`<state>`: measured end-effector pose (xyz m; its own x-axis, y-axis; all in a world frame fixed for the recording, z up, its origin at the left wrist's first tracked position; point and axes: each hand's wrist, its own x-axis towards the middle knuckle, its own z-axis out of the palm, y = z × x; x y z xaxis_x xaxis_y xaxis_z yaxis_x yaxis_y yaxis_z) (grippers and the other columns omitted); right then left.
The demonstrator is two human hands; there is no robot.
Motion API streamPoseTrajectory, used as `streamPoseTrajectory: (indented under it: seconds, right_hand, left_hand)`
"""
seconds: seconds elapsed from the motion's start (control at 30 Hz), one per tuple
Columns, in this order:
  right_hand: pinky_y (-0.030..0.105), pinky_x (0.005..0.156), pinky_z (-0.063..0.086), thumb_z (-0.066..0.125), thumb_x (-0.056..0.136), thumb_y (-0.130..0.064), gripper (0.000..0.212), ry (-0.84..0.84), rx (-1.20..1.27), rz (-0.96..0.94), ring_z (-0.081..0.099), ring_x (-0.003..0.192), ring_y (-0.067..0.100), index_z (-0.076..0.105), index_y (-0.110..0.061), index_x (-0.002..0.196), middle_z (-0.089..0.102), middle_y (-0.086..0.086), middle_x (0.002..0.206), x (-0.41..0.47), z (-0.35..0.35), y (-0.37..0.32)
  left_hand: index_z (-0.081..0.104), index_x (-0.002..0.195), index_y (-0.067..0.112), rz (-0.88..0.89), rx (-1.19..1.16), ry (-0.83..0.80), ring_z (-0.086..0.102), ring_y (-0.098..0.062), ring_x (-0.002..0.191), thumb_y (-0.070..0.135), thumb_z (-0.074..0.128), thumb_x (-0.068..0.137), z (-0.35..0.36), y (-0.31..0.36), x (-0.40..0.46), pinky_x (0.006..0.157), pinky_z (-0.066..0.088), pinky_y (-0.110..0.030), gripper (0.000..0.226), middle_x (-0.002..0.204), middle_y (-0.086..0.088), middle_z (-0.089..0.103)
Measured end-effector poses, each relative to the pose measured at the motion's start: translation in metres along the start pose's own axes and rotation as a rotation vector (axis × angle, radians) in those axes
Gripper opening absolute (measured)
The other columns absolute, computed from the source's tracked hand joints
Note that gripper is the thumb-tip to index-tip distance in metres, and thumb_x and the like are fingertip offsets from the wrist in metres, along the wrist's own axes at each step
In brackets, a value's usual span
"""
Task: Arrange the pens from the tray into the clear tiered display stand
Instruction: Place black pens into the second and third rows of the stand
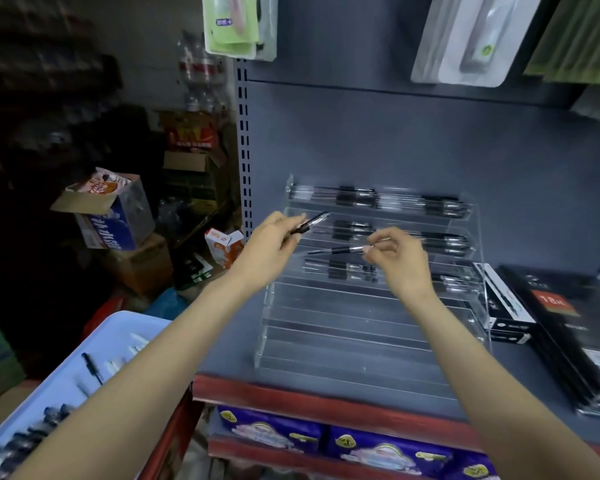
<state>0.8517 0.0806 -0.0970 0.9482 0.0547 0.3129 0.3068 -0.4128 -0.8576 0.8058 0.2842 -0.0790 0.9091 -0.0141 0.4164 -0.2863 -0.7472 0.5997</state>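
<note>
A clear tiered display stand (354, 327) sits on the grey shelf, with black pens lying in its top three tiers (378, 199). My left hand (271, 247) grips a black pen (312, 221) at the stand's upper left edge. Over the third tier, my right hand (399, 258) pinches another pen (336, 250) by one end, holding it level. A pale blue tray (118, 334) at the lower left holds several more pens (92, 367), partly hidden by my left forearm.
Black boxed stationery (568, 327) lies on the shelf to the right of the stand. Packaged goods hang above on the back panel (430, 133). Cardboard boxes (118, 216) are stacked in the dark area to the left. The red shelf edge (326, 400) runs below.
</note>
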Motion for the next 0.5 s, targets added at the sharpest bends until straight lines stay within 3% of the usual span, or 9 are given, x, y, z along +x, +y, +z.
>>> streamPoseTrajectory:
  seconds: [0.13, 0.23, 0.33, 0.43, 0.5]
  right_hand:
    - [0.002, 0.064, 0.041, 0.068, 0.084, -0.011, 0.001, -0.029, -0.286, -0.120, 0.061, 0.072, 0.011, 0.067, -0.011, 0.084, 0.067, 0.001, 0.082, 0.0031, -0.0004, 0.0020]
    - [0.019, 0.071, 0.048, 0.069, 0.083, -0.012, 0.003, -0.062, -0.439, -0.154, 0.060, 0.071, 0.013, 0.071, -0.009, 0.082, 0.069, 0.003, 0.080, 0.0054, -0.0011, 0.0028]
    - [0.032, 0.078, 0.055, 0.069, 0.084, -0.012, 0.004, -0.122, -0.527, -0.131, 0.064, 0.074, 0.018, 0.072, -0.009, 0.083, 0.071, 0.008, 0.081, 0.0073, 0.0001, 0.0028]
    - [0.032, 0.081, 0.055, 0.066, 0.085, -0.009, 0.006, -0.174, -0.552, -0.107, 0.066, 0.078, 0.021, 0.072, -0.007, 0.087, 0.072, 0.011, 0.084, 0.0094, 0.0011, -0.0002]
    - [0.025, 0.080, 0.052, 0.065, 0.086, -0.009, 0.010, -0.189, -0.537, -0.110, 0.064, 0.079, 0.017, 0.073, -0.007, 0.092, 0.072, 0.009, 0.089, 0.0093, -0.0003, -0.0021]
  left_hand:
    - [0.061, 0.105, 0.019, -0.019, -0.080, 0.075, 0.056, -0.004, 0.082, 0.011, 0.060, 0.089, -0.0037, 0.0013, -0.0003, 0.068, 0.038, 0.003, 0.018, 0.092, 0.008, 0.060]
    - [0.066, 0.099, 0.018, 0.006, -0.055, 0.066, 0.055, 0.003, 0.078, 0.011, 0.064, 0.086, -0.0048, 0.0006, 0.0001, 0.069, 0.037, 0.006, 0.015, 0.093, 0.006, 0.064]
    - [0.070, 0.103, 0.017, 0.024, 0.002, 0.058, 0.056, -0.003, 0.080, 0.013, 0.064, 0.086, -0.0027, 0.0013, 0.0001, 0.070, 0.038, 0.004, 0.019, 0.096, 0.003, 0.063]
    - [0.069, 0.108, 0.018, 0.031, 0.026, 0.032, 0.055, -0.004, 0.082, 0.010, 0.063, 0.087, 0.0006, 0.0014, 0.0007, 0.072, 0.039, 0.002, 0.023, 0.097, 0.004, 0.060]
    - [0.068, 0.110, 0.018, 0.034, 0.038, 0.006, 0.055, -0.003, 0.085, 0.007, 0.061, 0.088, 0.0018, 0.0021, 0.0012, 0.072, 0.039, 0.003, 0.026, 0.097, 0.006, 0.058]
